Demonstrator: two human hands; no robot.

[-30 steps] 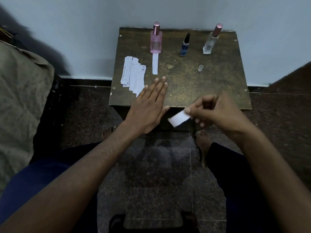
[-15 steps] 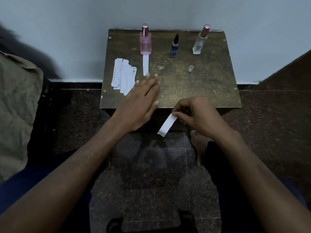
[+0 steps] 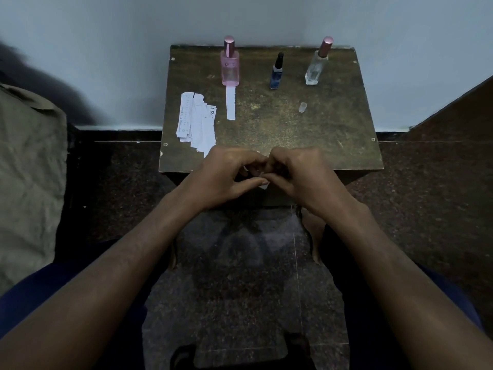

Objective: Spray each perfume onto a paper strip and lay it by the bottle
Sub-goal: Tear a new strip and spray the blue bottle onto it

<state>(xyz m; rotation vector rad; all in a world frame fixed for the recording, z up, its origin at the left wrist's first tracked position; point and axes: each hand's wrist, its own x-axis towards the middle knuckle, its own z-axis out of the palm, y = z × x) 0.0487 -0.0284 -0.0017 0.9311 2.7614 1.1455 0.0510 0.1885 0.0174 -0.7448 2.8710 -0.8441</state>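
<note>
1. Small brown table (image 3: 306, 134) stands against a pale wall; the pink bottle (image 3: 230, 68), blue bottle (image 3: 277, 74) and clear bottle (image 3: 316, 68) line its far edge.
2. One strip (image 3: 230, 102) lies before the pink bottle; a strip pile (image 3: 197, 121) lies near the left edge.
3. At the near edge, the left hand (image 3: 226, 177) and right hand (image 3: 296, 174) meet and pinch a paper strip (image 3: 264, 186), which is mostly hidden.

Pink bottle (image 3: 230, 68) (blue bottle (image 3: 276, 72) beside)

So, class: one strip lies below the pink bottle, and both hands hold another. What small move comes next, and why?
Probably the left hand reaches for the blue bottle: it stands uncapped with no strip, while the right hand keeps the strip.
</note>
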